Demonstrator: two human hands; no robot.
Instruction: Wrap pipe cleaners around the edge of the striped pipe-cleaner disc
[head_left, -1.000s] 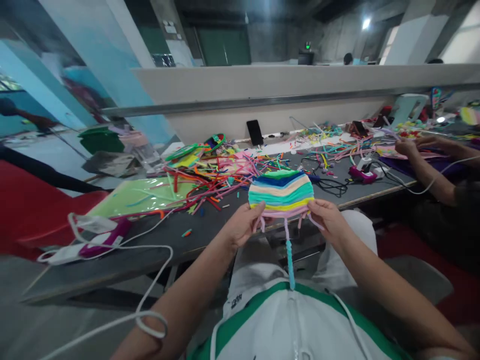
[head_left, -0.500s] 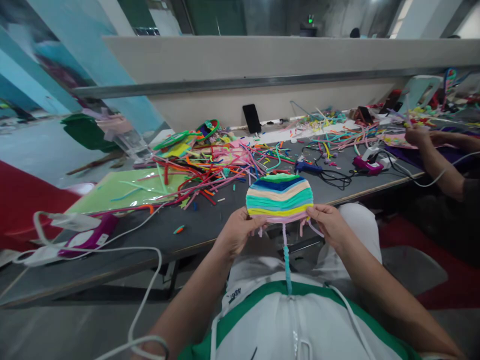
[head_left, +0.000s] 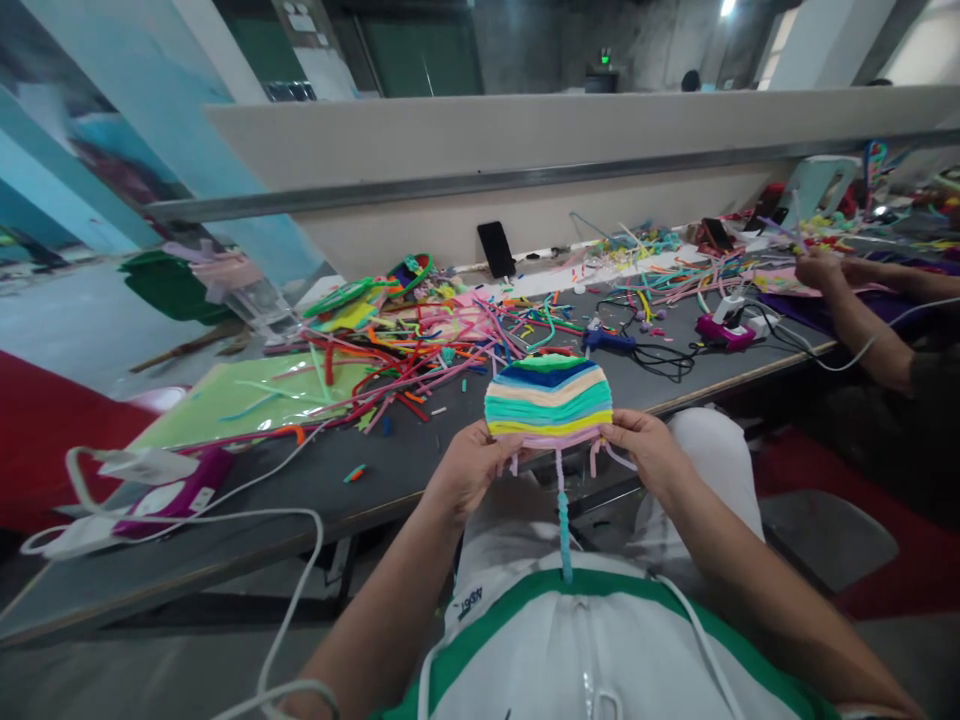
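Note:
A striped pipe-cleaner piece [head_left: 549, 398] is held up over the table's front edge, above my lap. Its rounded top is green, and blue, peach, teal, yellow and pink bands run below. A twisted stem [head_left: 564, 525], lilac above and light blue below, hangs from its lower middle toward my jacket. My left hand [head_left: 472, 465] pinches the lower left corner, thumb in front. At the lower right edge, my right hand [head_left: 649, 450] grips it between thumb and fingers, near loose pink ends. The fingers behind the piece are partly hidden.
Loose pipe cleaners [head_left: 420, 345] heap on the grey table [head_left: 405, 465]. Beyond the piece lies a blue glue gun [head_left: 609, 338] with black cable. A phone [head_left: 495, 250] leans on the partition. Purple-and-white power strips [head_left: 176, 495] sit left; another person's hands [head_left: 825, 270] work at right.
My view has swung downward and slightly left to right, shifting the background. Both hands keep hold of the striped piece, which looks a little flatter toward me. The other person's hands have moved slightly.

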